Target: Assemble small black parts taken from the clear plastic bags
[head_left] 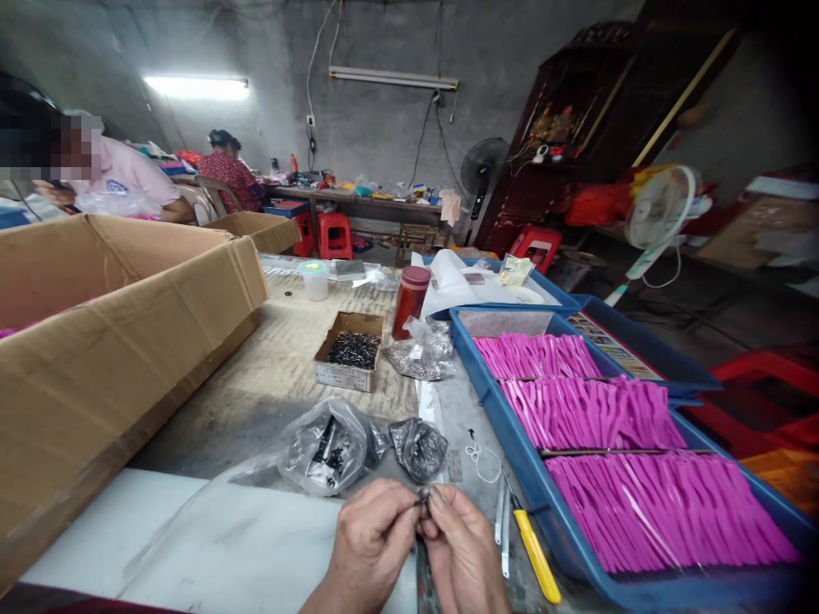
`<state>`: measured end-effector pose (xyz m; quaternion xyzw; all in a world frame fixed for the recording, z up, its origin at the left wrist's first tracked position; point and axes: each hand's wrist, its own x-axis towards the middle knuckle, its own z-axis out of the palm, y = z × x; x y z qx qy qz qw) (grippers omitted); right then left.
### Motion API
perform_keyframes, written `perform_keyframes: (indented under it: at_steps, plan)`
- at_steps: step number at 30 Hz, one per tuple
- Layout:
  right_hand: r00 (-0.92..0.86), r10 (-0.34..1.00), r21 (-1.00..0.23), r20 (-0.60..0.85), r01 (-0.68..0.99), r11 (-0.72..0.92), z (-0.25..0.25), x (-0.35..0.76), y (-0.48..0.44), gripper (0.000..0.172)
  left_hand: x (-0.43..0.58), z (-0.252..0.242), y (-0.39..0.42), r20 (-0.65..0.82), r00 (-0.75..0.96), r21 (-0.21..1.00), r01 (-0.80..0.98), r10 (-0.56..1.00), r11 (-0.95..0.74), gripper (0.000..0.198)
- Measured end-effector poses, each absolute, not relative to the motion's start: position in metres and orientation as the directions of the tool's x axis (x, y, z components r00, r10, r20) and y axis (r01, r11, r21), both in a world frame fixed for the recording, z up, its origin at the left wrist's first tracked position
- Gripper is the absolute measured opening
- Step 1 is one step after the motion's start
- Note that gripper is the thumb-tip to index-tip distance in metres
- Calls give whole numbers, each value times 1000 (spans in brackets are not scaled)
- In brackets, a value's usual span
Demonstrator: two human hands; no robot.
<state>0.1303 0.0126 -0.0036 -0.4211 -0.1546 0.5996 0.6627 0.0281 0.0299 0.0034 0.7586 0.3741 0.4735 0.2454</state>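
Piece (424,493), small and dark, pinched where fingertips of left hand (369,546) and right hand (461,553) meet, both grips tight

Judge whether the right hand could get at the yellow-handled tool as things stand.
Probably yes: the tool lies just beside the right hand, with only slim white tools between, though its fingers are pinching a small part.

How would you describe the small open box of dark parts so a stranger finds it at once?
Between the big cardboard carton on the left and the blue tray of pink strips on the right, mid-table, sits a small open cardboard box beside a dark red canister. Unlike the plastic bags nearer the viewer, it is rigid, rectangular and printed on its side.
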Motion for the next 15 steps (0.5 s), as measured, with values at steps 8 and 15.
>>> perform_keyframes:
  at_steps: [8, 15]
  plan:
    - [252, 936, -802, -246, -595, -50, -12, 131, 11, 24, 28, 3, 30, 533, 260, 728, 345, 805, -593, 16]
    - [256, 952, -890, -166, -456, -33, -24, 135, 9, 17, 27, 3, 30, 523, 281, 723, 353, 804, -594, 17]
